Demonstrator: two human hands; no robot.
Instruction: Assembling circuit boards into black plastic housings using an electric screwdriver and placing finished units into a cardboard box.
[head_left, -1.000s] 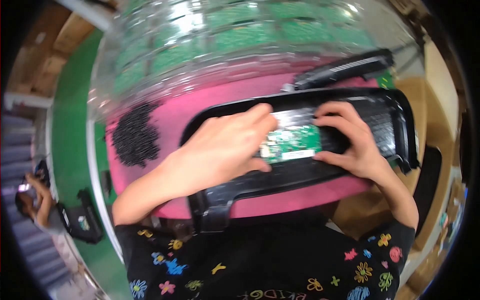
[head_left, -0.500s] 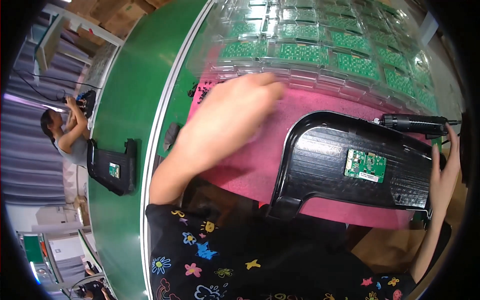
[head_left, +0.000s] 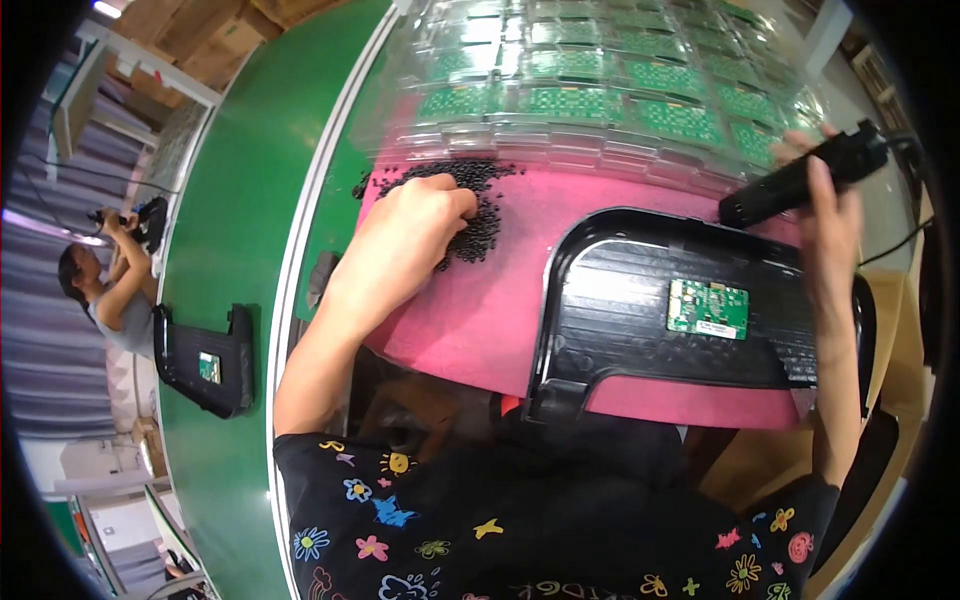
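Observation:
My left hand (head_left: 405,230) is over a heap of small black screws (head_left: 482,225) on a pink mat (head_left: 520,215). Its fingers are curled and pinched at the heap; whatever lies between the fingertips is hidden. My right hand (head_left: 833,235), slightly blurred, grips a black electric screwdriver (head_left: 775,192), tilted with its front end down to the left by the far edge of a black plastic housing (head_left: 615,300). The housing lies on the mat in front of me, open side up. A green circuit board (head_left: 708,309) sits inside it.
Clear plastic trays (head_left: 570,135) of green boards are stacked at the far side. Left of the mat runs a green conveyor belt (head_left: 265,200) carrying another black housing (head_left: 205,345) with a board. Beyond it a person (head_left: 115,290) works. A cable (head_left: 900,243) hangs at right.
My right hand has picked up the screwdriver from beyond the housing and raised it. My left hand has drawn back left to the screw heap, which now shows more fully.

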